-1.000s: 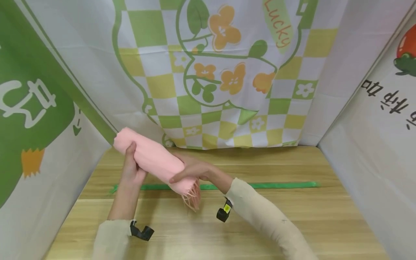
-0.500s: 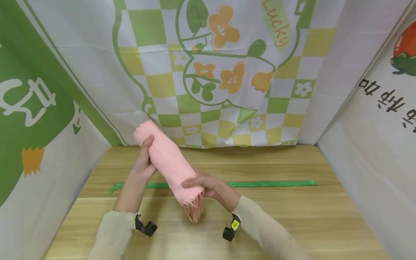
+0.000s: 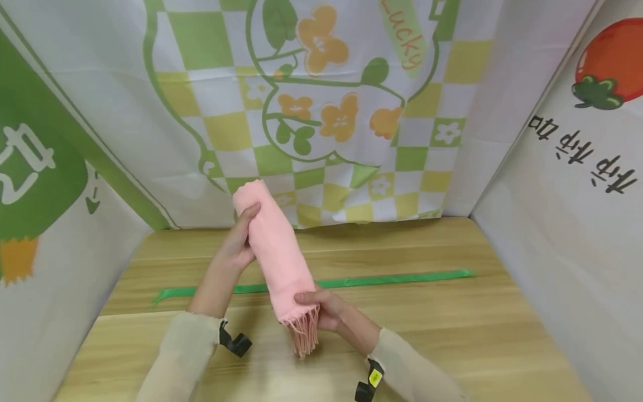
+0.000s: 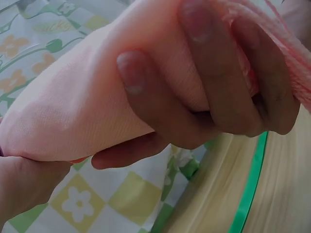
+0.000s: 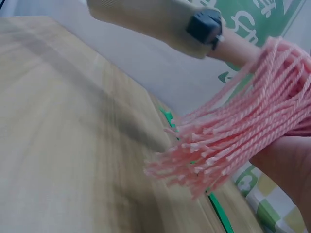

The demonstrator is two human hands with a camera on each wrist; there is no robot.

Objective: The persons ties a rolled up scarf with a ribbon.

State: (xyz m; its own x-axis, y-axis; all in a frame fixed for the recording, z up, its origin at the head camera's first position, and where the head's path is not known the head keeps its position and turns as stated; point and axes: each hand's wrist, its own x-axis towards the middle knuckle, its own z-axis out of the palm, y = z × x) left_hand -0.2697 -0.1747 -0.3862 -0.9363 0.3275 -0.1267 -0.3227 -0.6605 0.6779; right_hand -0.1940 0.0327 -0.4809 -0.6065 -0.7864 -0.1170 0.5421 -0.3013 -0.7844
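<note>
1. my left hand (image 3: pixel 236 248) is curled round the top end of a rolled pink scarf (image 3: pixel 273 251), thumb on the front
2. my right hand (image 3: pixel 324 310) grips the bottom end, fingers wrapped just above the fringe (image 3: pixel 303 335)
3. scarf's tilted, held up over the middle of the desk (image 3: pixel 452 329), not touching it
4. a strip of green tape (image 3: pixel 392 277) runs across the desk behind it, toward the far edge

Pink scarf (image 3: pixel 275 251): soft knit, rolled into a tight cylinder. Held clear above the table, tilted, upper end far and left, lower end near. Twisted pink fringe (image 3: pixel 304 333) hangs loose from the near end.
</note>
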